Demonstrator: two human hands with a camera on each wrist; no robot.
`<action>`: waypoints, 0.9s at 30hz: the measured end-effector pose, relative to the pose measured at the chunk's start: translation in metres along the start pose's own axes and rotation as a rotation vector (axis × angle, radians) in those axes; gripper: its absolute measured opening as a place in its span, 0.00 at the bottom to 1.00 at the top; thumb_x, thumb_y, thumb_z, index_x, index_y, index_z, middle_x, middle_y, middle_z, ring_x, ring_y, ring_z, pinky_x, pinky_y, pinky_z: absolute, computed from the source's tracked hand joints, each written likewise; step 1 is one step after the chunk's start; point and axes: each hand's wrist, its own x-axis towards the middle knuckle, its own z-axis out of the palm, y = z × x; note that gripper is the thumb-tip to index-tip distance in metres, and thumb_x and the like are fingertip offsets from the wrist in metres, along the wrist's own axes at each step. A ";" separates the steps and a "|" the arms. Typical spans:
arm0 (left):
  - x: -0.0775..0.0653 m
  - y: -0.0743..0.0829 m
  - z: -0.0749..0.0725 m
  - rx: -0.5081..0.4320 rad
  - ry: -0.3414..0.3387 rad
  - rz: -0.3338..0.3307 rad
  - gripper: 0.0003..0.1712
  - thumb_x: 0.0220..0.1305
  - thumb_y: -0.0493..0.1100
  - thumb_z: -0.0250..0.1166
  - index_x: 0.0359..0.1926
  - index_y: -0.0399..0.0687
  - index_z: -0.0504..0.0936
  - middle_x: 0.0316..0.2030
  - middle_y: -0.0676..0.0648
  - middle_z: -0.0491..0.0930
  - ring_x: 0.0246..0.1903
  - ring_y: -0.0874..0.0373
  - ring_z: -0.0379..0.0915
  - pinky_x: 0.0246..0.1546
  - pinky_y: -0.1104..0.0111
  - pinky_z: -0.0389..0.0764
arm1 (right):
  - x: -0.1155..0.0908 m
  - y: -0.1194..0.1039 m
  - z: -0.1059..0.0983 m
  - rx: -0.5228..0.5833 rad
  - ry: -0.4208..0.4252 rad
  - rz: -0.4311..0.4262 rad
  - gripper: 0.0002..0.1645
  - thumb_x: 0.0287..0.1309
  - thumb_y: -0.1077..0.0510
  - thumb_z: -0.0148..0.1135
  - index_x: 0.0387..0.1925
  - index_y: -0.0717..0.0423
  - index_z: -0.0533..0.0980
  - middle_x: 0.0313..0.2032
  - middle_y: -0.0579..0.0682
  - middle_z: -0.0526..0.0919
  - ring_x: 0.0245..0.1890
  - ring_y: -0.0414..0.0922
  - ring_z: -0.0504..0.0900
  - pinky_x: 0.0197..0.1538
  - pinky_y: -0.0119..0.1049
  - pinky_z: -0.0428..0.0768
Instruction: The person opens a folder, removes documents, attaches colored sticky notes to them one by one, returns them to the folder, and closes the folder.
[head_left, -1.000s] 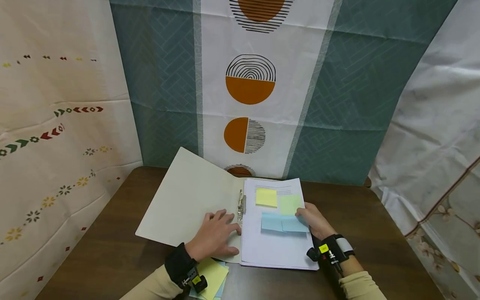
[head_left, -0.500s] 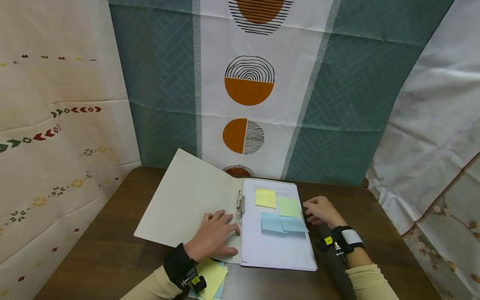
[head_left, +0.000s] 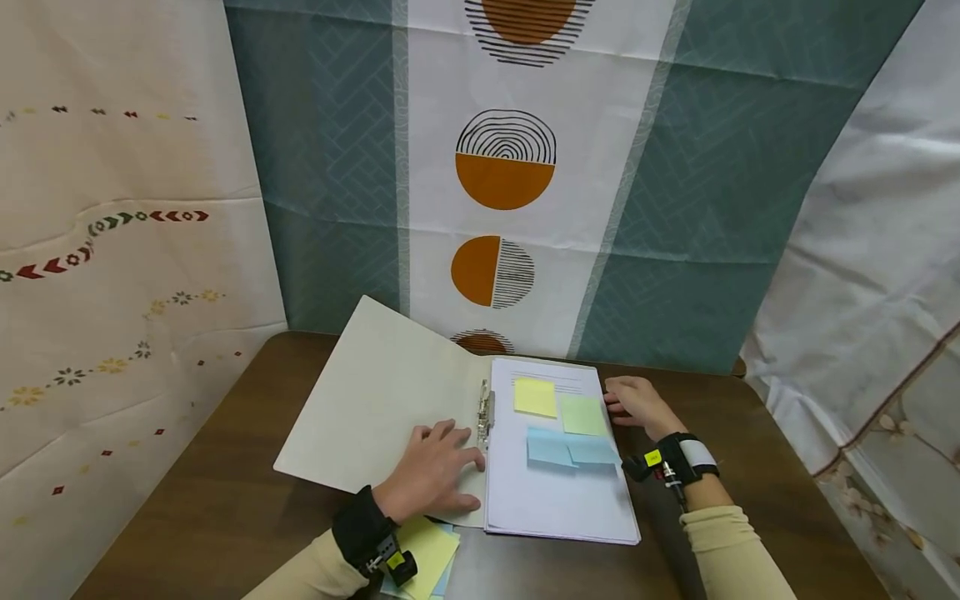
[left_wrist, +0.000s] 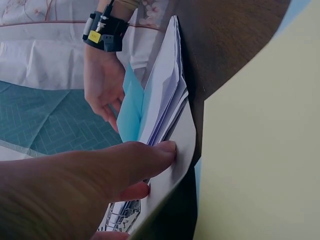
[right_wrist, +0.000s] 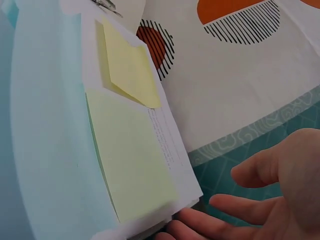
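A white ring binder (head_left: pixel 375 400) lies spread on the table, its ring mechanism (head_left: pixel 484 408) near the middle. On its right half sits a stack of white papers (head_left: pixel 558 504) bearing a yellow sticky note (head_left: pixel 535 397), a green sticky note (head_left: pixel 584 415) and overlapping blue sticky notes (head_left: pixel 551 447). My left hand (head_left: pixel 431 471) rests with spread fingers on the binder beside the rings. At the stack's right edge is my right hand (head_left: pixel 637 404), its thumb apart from loosely extended fingers (right_wrist: pixel 230 202) that reach the paper edge low down. Nothing is gripped.
Loose yellow and blue notes (head_left: pixel 427 554) lie on the brown table (head_left: pixel 210 467) under my left wrist, at the front. A patterned teal and white cloth (head_left: pixel 330 167) hangs right behind the table, with pale cloths (head_left: pixel 862 250) at both sides.
My right hand has let go of the top paper's right edge, which has dropped flat. It moved right, then slightly back toward the stack's far edge. My left hand stays put.
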 end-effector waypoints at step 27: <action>0.000 0.000 0.002 0.009 0.013 0.001 0.26 0.55 0.66 0.86 0.51 0.65 0.92 0.70 0.42 0.85 0.74 0.35 0.75 0.65 0.39 0.76 | -0.011 0.005 0.011 0.046 0.026 -0.028 0.34 0.89 0.53 0.44 0.81 0.72 0.62 0.68 0.73 0.76 0.58 0.58 0.83 0.64 0.50 0.91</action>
